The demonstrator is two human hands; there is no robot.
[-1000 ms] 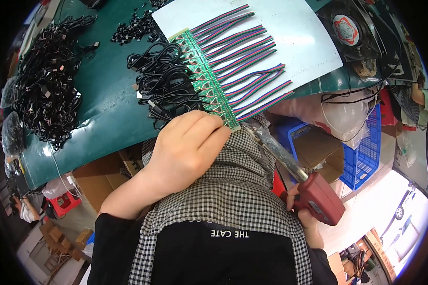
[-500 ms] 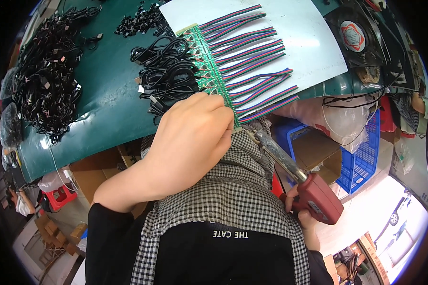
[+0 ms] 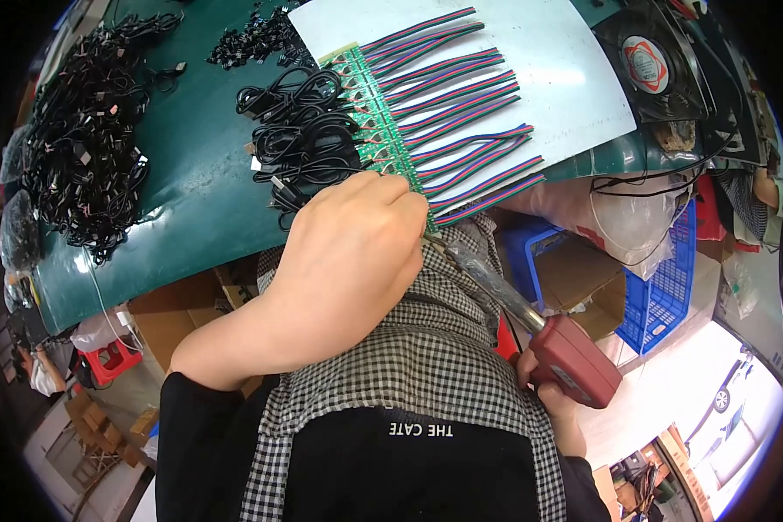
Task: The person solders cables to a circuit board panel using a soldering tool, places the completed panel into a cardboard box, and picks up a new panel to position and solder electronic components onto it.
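Observation:
A long strip of green circuit boards (image 3: 376, 113) lies along the table's edge. Flat multicoloured ribbon wires (image 3: 461, 113) fan out from its right side, and coiled black cables (image 3: 300, 130) with small wire ends meet its left side. Over the strip's near end, my left hand (image 3: 357, 248) is closed with fingers pinched together. Whatever those fingers hold is hidden beneath them. My right hand (image 3: 552, 391) grips the handle of a dark red soldering iron (image 3: 578, 361). Its metal barrel slants up and left, the tip close beside my left fingers at the strip's near end.
A white board (image 3: 565, 87) lies under the ribbon wires on the green tabletop (image 3: 187, 148). At far left is a large heap of black cables (image 3: 87, 165); small black parts (image 3: 257, 39) lie at the back. A fan (image 3: 648, 65) stands right. Below sits a blue crate (image 3: 661, 296).
The soldering iron has moved slightly left with my right hand, bringing its tip closer to my left fingers. My left hand has hardly moved.

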